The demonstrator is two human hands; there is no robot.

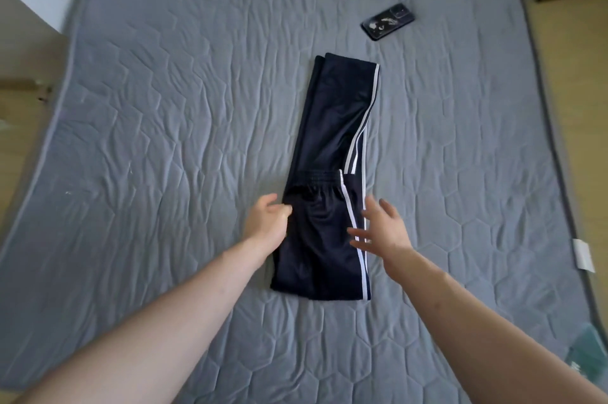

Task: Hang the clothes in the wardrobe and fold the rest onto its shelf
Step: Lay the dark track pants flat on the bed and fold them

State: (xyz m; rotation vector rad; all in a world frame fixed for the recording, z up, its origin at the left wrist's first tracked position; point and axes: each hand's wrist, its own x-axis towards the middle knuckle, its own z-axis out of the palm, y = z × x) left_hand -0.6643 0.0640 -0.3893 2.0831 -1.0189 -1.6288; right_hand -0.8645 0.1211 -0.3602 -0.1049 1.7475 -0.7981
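Mattress [148, 107], grey quilted cover, fills most of the view, w/ a dark phone [388, 21] lying near its far right side, well apart from the clothing. Track pants [332, 146], navy w/ white side stripes, lie flat near the middle of the mattress, already folded lengthwise and doubled so the elastic waistband sits about halfway along the strip. Left hand [268, 222] rests at the pants' left edge, fingers loosely curled against the fabric; whether they pinch it can't be told. Right hand [383, 229] is spread w/ straight fingers at the striped right edge, gripping nothing, just over or touching the cloth. Fabric looks thin, shiny and slippery, so prob. light and floppy, apt to slide out of its fold. Best taken at both side edges near the close end, w/ layers pinched together, then folded over again for the shelf. Wardrobe not in view.
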